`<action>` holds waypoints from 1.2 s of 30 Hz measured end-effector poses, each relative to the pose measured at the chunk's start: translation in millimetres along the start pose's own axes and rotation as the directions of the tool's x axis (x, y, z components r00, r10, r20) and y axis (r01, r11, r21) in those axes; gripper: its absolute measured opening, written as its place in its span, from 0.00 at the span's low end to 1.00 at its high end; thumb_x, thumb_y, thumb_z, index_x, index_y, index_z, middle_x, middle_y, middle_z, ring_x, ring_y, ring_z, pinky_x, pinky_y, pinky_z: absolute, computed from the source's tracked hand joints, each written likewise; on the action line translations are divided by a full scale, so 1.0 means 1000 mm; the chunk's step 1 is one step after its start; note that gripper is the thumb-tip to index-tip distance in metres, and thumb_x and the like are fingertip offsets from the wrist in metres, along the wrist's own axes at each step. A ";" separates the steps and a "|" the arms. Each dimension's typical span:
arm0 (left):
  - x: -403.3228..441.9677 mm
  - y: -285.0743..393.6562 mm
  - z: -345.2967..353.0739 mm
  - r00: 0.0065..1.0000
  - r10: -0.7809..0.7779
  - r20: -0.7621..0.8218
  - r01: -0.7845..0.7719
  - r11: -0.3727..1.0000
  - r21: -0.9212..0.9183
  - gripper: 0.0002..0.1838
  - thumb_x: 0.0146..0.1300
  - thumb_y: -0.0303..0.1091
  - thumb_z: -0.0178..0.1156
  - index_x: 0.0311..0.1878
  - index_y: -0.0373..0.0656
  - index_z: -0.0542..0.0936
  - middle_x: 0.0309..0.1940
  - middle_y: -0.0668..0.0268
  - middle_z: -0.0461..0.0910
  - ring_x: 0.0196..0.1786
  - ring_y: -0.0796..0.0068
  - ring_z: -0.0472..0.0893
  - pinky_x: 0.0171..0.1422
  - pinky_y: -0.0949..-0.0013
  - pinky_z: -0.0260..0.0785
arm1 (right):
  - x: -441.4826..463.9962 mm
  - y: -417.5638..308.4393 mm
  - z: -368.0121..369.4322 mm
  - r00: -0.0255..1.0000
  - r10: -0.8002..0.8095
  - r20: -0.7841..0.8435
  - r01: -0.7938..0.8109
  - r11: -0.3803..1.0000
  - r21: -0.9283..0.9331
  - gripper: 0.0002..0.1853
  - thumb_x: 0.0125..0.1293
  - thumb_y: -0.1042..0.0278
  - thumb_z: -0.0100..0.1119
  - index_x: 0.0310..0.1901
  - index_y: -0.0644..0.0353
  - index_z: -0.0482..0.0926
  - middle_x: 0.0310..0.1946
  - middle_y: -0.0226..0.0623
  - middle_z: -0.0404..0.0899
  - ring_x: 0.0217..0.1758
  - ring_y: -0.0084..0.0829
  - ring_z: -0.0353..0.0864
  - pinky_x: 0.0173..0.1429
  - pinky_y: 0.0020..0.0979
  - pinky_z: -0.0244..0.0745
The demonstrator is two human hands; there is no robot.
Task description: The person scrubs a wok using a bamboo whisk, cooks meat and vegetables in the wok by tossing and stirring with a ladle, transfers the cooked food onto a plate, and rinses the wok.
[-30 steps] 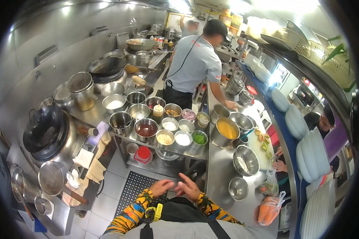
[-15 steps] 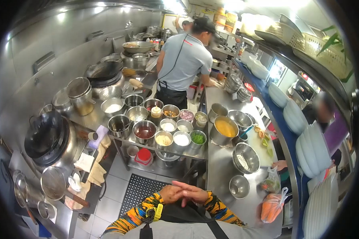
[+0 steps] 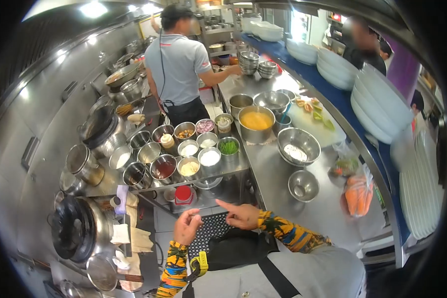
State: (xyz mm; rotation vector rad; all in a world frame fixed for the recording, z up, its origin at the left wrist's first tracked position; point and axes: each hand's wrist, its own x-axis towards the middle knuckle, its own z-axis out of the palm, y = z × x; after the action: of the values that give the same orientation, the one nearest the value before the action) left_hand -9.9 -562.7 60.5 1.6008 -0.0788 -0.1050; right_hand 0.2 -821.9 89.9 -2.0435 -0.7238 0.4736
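Observation:
My left hand (image 3: 186,227) is raised in front of my apron, its fingers loosely curled and apart, holding nothing. Level with it, my right hand (image 3: 242,215) stretches out its index finger, the other fingers bent, with nothing visible in it. A gap separates the two hands. Both hover above the black rubber floor mat (image 3: 203,233). Beyond them stands a steel cart (image 3: 218,174) bearing several metal pots, among them chopped greens (image 3: 228,146) and a dark red sauce (image 3: 163,167). Nearest my right hand on the counter is a small steel bowl (image 3: 303,186).
A steel counter (image 3: 268,184) on the right carries a pot of yellow liquid (image 3: 256,121), a colander (image 3: 299,146) and bagged carrots (image 3: 358,196). Woks (image 3: 74,229) line the left. A co-worker (image 3: 179,74) stands ahead. White plates (image 3: 419,184) are stacked on the right shelf.
My hands, clasped together before, have come apart. The view has swung to the right. The co-worker's arm now reaches toward the stacked bowls.

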 end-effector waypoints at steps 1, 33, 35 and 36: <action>0.004 0.002 0.004 0.994 -0.078 0.081 0.076 0.997 0.030 0.17 0.68 0.39 0.57 0.55 0.40 0.74 0.24 0.71 0.78 0.24 0.85 0.73 0.28 0.80 0.64 | 0.006 -0.009 0.009 1.000 0.006 -0.019 -0.009 0.993 -0.115 0.42 0.66 0.68 0.54 0.76 0.52 0.41 0.37 0.45 0.82 0.38 0.39 0.83 0.43 0.35 0.78; -0.022 -0.005 0.057 0.987 -0.130 0.097 0.089 0.934 0.346 0.32 0.60 0.61 0.59 0.28 0.34 0.83 0.22 0.48 0.80 0.30 0.50 0.82 0.36 0.58 0.72 | 0.024 0.006 0.075 0.905 -0.425 0.005 0.297 0.626 -0.721 0.37 0.58 0.66 0.56 0.68 0.70 0.57 0.69 0.57 0.56 0.69 0.56 0.60 0.68 0.41 0.67; -0.030 -0.003 0.051 0.995 -0.053 0.084 0.024 0.947 0.320 0.32 0.60 0.61 0.59 0.26 0.34 0.82 0.20 0.49 0.80 0.27 0.53 0.82 0.34 0.59 0.72 | 0.025 -0.006 0.075 0.916 -0.402 -0.012 0.295 0.693 -0.658 0.37 0.58 0.66 0.56 0.68 0.72 0.57 0.68 0.58 0.57 0.70 0.56 0.60 0.68 0.40 0.67; -0.032 -0.007 0.047 0.992 -0.100 0.073 0.076 0.956 0.284 0.32 0.60 0.61 0.59 0.26 0.33 0.82 0.20 0.50 0.79 0.26 0.55 0.81 0.33 0.60 0.71 | 0.025 -0.011 0.078 0.922 -0.387 -0.019 0.290 0.722 -0.629 0.37 0.58 0.66 0.55 0.68 0.72 0.56 0.68 0.57 0.58 0.70 0.55 0.60 0.67 0.40 0.68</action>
State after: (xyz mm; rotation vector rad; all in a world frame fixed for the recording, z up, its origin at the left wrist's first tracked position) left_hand -47.4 -605.3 53.0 1.8845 -0.0930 -0.2420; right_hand -28.9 -751.9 56.3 -2.4262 -1.2579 -0.1711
